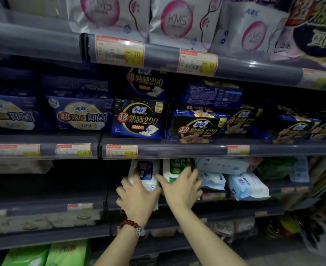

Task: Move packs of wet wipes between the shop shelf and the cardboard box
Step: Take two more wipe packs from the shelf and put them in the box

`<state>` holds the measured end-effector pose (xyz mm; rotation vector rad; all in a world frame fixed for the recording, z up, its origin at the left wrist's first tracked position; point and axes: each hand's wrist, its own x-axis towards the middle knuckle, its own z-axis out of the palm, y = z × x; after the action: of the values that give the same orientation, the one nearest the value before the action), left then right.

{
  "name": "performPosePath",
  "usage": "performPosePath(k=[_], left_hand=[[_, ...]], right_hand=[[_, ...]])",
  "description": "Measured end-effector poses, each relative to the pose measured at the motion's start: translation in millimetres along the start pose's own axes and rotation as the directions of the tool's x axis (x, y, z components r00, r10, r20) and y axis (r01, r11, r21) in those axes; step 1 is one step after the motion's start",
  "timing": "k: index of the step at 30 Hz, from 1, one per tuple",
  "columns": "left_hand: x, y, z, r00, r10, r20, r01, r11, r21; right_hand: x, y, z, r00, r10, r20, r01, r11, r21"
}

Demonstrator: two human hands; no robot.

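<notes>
Both forearms reach up to the shelf (177, 203). Left hand (138, 196), its grip curled round a blue-labelled wipes pack (145, 174) at the shelf edge; right hand (182, 187) lies flat, fingers spread, on the green-labelled pack (174, 169) beside it. Dark open room lies leftward.

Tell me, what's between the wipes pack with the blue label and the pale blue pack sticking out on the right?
In the head view, between the blue-label pack and the pale blue pack stand a green-label pack, under the right hand, and a small white pack.
</notes>
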<state>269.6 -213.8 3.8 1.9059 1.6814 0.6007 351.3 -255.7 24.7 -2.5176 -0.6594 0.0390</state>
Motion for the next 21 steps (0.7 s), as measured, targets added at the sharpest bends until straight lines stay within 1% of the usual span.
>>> performPosePath(k=[2, 6, 9, 16, 19, 21], left_hand=[[-0.1, -2.7, 0.3, 1.0, -0.001, 0.015, 0.001, 1.0, -0.005], [4.6, -1.9, -5.0, 0.992, -0.033, 0.123, 0.033, 0.999, 0.007], [6.8, 1.0, -13.8, 0.988, -0.04, 0.152, 0.043, 0.999, -0.018], [-20.3, -4.1, -16.2, 0.998, 0.01, 0.068, 0.006, 0.973, -0.23], [-39.5, -10.2, -17.7, 0.998, 0.057, -0.009, -0.057, 0.956, -0.288], [-50.7, -10.6, -21.6, 0.998, 0.057, -0.021, -0.061, 0.944, -0.325]], right_hand=[[-0.5, 3.6, 3.6, 1.0, 0.028, 0.006, -0.028, 1.0, 0.007], [2.0, 15.6, -1.4, 0.997, 0.055, 0.056, -0.059, 0.995, 0.083], [1.9, 24.1, -9.4, 0.998, 0.021, 0.062, -0.028, 0.991, 0.13], [-29.3, 52.2, -25.5, 0.999, -0.031, 0.023, 0.025, 0.976, 0.216], [-38.1, 63.4, -32.3, 0.999, -0.046, 0.004, 0.043, 0.966, 0.255], [-41.9, 68.6, -38.5, 0.999, -0.048, 0.007, 0.044, 0.957, 0.288]])
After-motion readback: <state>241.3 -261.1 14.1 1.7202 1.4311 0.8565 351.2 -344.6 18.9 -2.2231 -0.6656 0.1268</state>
